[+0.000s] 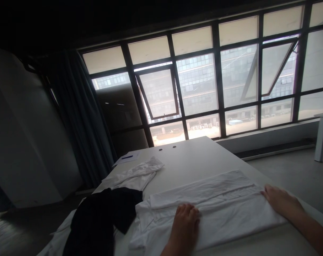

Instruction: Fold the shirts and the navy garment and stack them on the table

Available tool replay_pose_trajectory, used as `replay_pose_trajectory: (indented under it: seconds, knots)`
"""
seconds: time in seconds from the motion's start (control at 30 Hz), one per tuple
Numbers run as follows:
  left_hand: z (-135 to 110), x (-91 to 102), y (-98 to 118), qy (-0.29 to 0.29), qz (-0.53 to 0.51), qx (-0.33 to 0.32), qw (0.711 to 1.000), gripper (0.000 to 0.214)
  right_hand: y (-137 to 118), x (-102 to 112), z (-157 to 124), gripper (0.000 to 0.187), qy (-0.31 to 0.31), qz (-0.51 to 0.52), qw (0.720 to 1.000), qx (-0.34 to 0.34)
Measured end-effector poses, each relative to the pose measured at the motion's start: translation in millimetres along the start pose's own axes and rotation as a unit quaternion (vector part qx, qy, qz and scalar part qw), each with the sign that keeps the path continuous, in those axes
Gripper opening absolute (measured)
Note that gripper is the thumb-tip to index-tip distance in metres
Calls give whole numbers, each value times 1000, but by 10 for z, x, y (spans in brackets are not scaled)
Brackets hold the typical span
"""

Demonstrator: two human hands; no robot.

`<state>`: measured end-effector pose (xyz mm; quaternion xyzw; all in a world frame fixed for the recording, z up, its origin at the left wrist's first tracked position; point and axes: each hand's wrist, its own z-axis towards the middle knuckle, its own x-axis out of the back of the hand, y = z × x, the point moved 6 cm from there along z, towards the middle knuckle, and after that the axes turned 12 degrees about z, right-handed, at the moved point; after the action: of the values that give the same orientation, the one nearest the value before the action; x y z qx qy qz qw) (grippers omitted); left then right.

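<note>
Two bare hands lie open and flat on a folded white shirt [217,208], gripping nothing. The left hand [184,227] rests on the shirt's near edge, with its fingers pointing away from the person. The right hand [281,202] rests at the shirt's right end, with its fingertips on the cloth and its forearm running off the lower right corner of the view.

The shirt lies on a long white table [193,160]. Just left of the shirt, a crumpled black garment [102,213] touches its edge, with some white cloth [58,234] showing beneath and left of that. Beyond the shirt and to the left lies a loosely folded white garment [133,176], and past that, a sheet of paper [125,159] with a blue pen [127,156] on it. Two round holes [160,149] mark the tabletop straight beyond the shirt. Farther beyond the shirt stands a large framed window [198,89] with a dark curtain [82,117] at its left. A white table leg [321,137] stands well to the shirt's right.
</note>
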<state>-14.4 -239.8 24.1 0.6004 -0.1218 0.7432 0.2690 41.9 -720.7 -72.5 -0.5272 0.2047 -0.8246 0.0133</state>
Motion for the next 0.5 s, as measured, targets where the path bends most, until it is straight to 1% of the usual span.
replay_pose_trajectory:
  seconds: [0.07, 0.1, 0.13, 0.17, 0.27, 0.33, 0.4, 0.5]
  knots:
    - [-45, -22, 154, -23, -25, -100, 994, 39, -82, -33, -46, 39, -14, -24, 1000, 3]
    - [-69, -49, 217, -43, -36, -139, 989, 46, -110, -30, -61, 38, -11, -33, 999, 1]
    - [-88, -86, 261, -67, -44, -165, 983, 51, -131, -13, -70, 37, 0, -38, 999, -4]
    - [-100, -127, 286, -92, -47, -177, 979, 54, -147, 14, -75, 37, 11, -41, 999, -9]
    - [-89, -216, 276, -138, -45, -160, 976, 57, -247, 135, -84, 33, 46, -54, 997, -17]
    - [-74, -230, 261, -147, -46, -148, 977, 60, -421, 220, -112, 31, 68, -53, 996, -1]
    - [-67, -212, 257, -142, -55, -142, 978, 61, -709, 239, -177, 33, 68, -10, 996, 57]
    - [-81, -175, 266, -134, -70, -141, 978, 61, -1165, 105, -327, 39, 5, 101, 980, 170]
